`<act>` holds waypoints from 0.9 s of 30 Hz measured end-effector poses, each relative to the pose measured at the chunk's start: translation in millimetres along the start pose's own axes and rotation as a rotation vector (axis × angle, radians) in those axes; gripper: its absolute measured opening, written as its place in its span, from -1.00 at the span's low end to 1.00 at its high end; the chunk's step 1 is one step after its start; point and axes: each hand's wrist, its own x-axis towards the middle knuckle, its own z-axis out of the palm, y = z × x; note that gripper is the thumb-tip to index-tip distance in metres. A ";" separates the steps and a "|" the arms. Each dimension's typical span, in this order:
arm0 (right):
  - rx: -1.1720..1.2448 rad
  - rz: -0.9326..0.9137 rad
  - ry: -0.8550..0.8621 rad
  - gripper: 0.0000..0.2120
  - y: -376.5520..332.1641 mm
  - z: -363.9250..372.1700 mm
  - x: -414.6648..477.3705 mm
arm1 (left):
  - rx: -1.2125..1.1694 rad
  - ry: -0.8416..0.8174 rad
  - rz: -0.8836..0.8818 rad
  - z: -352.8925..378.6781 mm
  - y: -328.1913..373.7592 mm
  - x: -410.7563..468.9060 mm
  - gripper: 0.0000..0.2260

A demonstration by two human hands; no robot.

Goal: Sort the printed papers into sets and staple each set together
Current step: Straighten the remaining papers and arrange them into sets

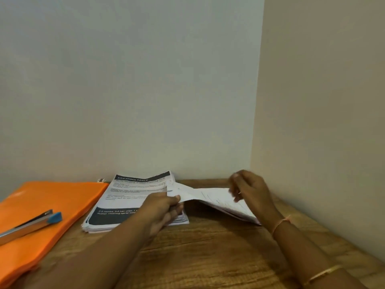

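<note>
Sheets point(208, 196) run rightward from the left hand point(164, 207), which pinches their near corner above the stack point(129, 203); the right hand point(250, 190) sits over their far end, grip too blurred to tell.

The wooden table point(208, 247) bears an orange folder point(52, 197) beside a paper stack point(129, 197).

Printed paper stack point(125, 197), top sheets point(216, 197) lifted

The stapler point(25, 227) and orange folder point(52, 197) run off the left edge.
</note>
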 end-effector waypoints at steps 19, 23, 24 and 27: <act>0.817 0.702 -0.140 -0.61 -46.5 132.7 -35.6 | -0.111 0.022 0.166 -19.8 25.3 -0.8 -0.90; 0.894 0.692 -0.058 -0.72 -52.1 133.1 -21.1 | -0.186 0.029 0.154 -22.4 25.6 -0.9 -0.91; 0.917 0.695 -0.056 -0.76 -54.1 133.8 -19.7 | -0.169 0.040 0.167 -23.5 25.0 -0.6 -0.91; 0.993 0.707 -0.090 -0.82 -53.5 135.9 -19.5 | -0.123 0.071 0.199 -28.5 23.5 2.5 -0.90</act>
